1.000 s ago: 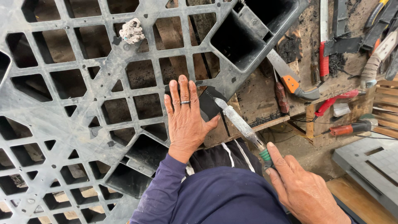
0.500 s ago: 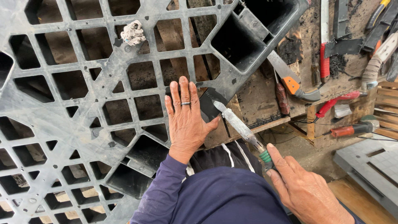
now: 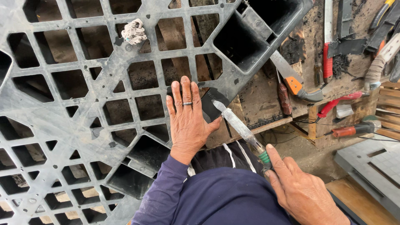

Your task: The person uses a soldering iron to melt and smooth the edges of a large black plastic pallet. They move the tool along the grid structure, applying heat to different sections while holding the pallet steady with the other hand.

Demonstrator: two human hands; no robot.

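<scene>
A black plastic pallet point(image 3: 96, 125) with a grid of openings is spread under and to the left of the left hand point(image 3: 189, 121), with a crumpled scrap of rag point(image 3: 133, 31) caught on its ribs well above that hand. The left hand is laid flat and open on the pallet's edge, fingers spread, a ring worn on one; nothing is gripped by it. Just beside its thumb, the flat, worn blade of a scraping tool point(image 3: 237, 123) is set against a dark patch at the pallet's rim. Compared with a second ago, the blade tip is seen at nearly the same spot and the flat hand is unmoved, so the work at that rim is judged to be held in one place, with pressing or prying kept up. The tool's green handle is clenched in the right hand point(image 3: 304, 193). Beyond that hand, a saw point(image 3: 293, 81) and red-handled tools point(image 3: 337, 100) are laid on a scorched wooden bench point(image 3: 258, 100).
</scene>
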